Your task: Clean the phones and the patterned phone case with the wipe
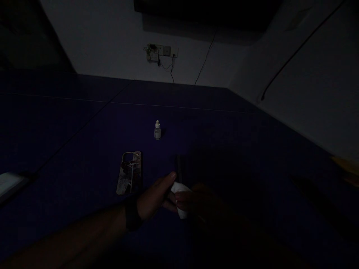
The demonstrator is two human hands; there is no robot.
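Observation:
Thumb and fingers of my left hand (158,194) close around a dark, thin slab (179,168) that looks like a phone; only its greyish edge shows well. A crumpled white cloth (182,186) lies against it, perhaps a tissue. My right hand (196,200), very dim, presses the cloth with curled fingers. To the left of my hands a phone case (129,173) with a tree-like picture and a camera cutout lies flat. Farther back, a small dropper bottle (157,130) with a white cap stands upright.
The dark blue table (213,130) reaches to the pale wall (106,45). A white object (11,183) sits at the left edge, and a blurred yellowish thing (346,168) at the right. Sockets with cables (166,51) are on the wall below a dark screen (207,13).

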